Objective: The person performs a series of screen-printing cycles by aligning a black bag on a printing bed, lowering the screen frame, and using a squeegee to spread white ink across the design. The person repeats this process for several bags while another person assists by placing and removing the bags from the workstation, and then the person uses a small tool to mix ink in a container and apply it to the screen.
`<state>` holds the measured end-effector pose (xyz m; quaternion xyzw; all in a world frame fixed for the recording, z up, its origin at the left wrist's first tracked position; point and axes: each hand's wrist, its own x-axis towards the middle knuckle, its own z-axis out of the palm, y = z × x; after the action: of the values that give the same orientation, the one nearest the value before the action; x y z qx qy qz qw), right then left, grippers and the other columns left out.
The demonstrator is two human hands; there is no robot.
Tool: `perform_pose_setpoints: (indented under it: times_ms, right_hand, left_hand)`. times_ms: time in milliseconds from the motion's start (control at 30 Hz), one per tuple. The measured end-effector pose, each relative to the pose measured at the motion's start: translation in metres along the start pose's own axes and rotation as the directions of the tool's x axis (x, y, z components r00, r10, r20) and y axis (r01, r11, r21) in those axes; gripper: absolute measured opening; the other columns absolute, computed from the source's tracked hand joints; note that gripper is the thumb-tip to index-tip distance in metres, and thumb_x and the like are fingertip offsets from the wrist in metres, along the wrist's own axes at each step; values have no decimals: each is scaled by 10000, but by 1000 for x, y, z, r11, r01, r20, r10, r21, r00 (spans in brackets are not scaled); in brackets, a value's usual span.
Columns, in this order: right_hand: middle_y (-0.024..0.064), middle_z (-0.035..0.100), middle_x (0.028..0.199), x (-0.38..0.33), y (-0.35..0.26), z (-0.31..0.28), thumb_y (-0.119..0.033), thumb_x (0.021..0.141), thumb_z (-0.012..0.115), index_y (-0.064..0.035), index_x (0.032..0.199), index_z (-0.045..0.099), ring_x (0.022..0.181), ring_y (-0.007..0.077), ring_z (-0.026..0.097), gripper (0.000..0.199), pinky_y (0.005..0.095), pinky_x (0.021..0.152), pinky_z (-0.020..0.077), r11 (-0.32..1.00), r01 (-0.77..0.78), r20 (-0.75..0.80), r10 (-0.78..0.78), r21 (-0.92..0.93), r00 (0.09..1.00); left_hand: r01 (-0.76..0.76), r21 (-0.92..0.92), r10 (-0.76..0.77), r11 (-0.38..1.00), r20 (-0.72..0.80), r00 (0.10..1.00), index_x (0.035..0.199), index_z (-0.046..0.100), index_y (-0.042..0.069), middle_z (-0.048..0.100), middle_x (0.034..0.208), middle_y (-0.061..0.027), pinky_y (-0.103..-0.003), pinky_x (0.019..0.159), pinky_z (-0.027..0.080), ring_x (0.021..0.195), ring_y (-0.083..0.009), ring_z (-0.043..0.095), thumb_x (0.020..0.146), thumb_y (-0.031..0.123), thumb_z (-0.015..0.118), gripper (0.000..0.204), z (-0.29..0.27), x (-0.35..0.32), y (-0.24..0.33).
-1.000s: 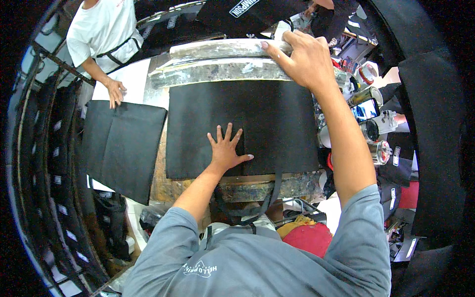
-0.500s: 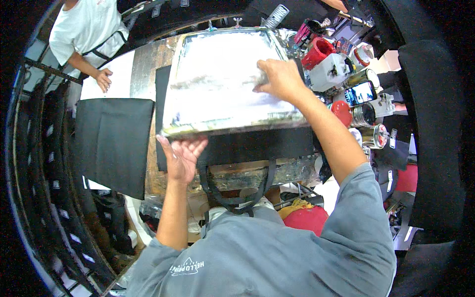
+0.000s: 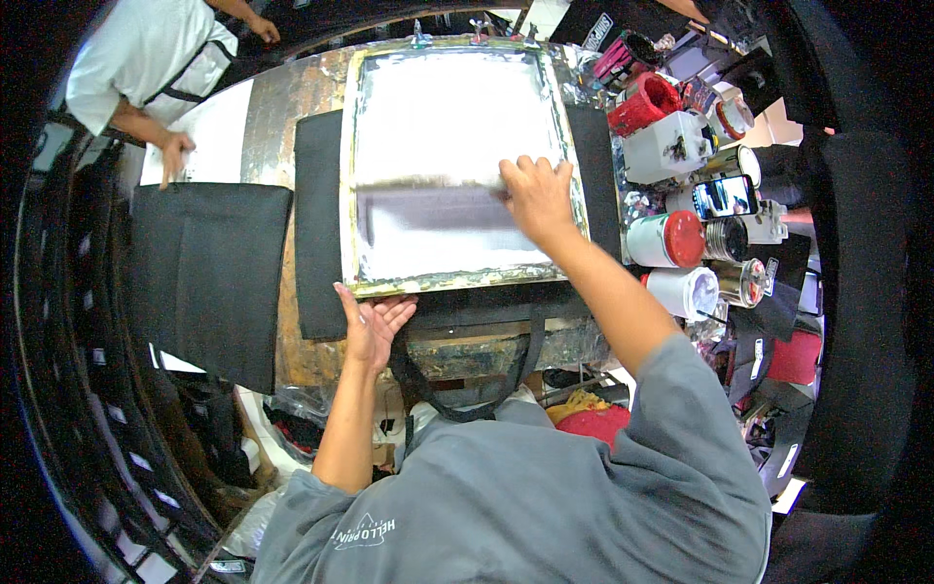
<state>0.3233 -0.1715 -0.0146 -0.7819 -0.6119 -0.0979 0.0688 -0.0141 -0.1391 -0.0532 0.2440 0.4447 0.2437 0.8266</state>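
- The person in the grey shirt [image 3: 545,496] stands at the near edge of a worn, paint-stained table [image 3: 292,107].
- The left hand [image 3: 372,321] is open, palm up, with the fingers spread. The fingertips touch the near left corner of the printing frame [image 3: 457,161]. It grips nothing.
- Black straps [image 3: 467,380] hang down off the near edge of the table, just right of that hand.
- The frame lies flat on a black cloth bag [image 3: 319,224]. The bag sticks out on both sides of it.
- The right hand [image 3: 537,195] rests on the screen, fingers bent over the right end of a long dark squeegee [image 3: 428,206]. The squeegee lies across the middle of the screen and looks blurry.
- To the right stand pots and cans, with a red-lidded tub [image 3: 666,238] and a phone [image 3: 725,195] among them.
- On the left, another black bag [image 3: 209,277] lies flat.
- At the far left, another person in a white shirt [image 3: 146,49] has one hand [image 3: 175,156] on a white sheet [image 3: 219,127].
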Motion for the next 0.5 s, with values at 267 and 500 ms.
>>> perform_pose_setpoints:
  times_ms: [267, 500]
  right_hand:
    - [37, 688, 1071, 109, 61, 17, -344, 785, 833, -194, 1147, 658, 1069, 276, 665, 429, 542, 913, 400, 995, -10, 200, -9, 96, 980]
    - [19, 682, 1041, 123, 45, 51, -259, 749, 874, -203, 1149, 637, 1049, 264, 665, 468, 510, 916, 407, 1000, 4, 54, -4, -1, 999]
  left_hand:
    - [305, 733, -381, 608, -67, 922, 859, 689, -21, 735, 814, -214, -415, 774, 621, 801, -260, 750, 975, 746, 488, 802, 13, 19, 88]
    - [-280, 588, 527, -759, 807, 266, 1244, 682, 44, 642, 1217, -209, -503, 1066, 420, 1182, -358, 576, 888, 565, 730, 633, 123, 184, 151]
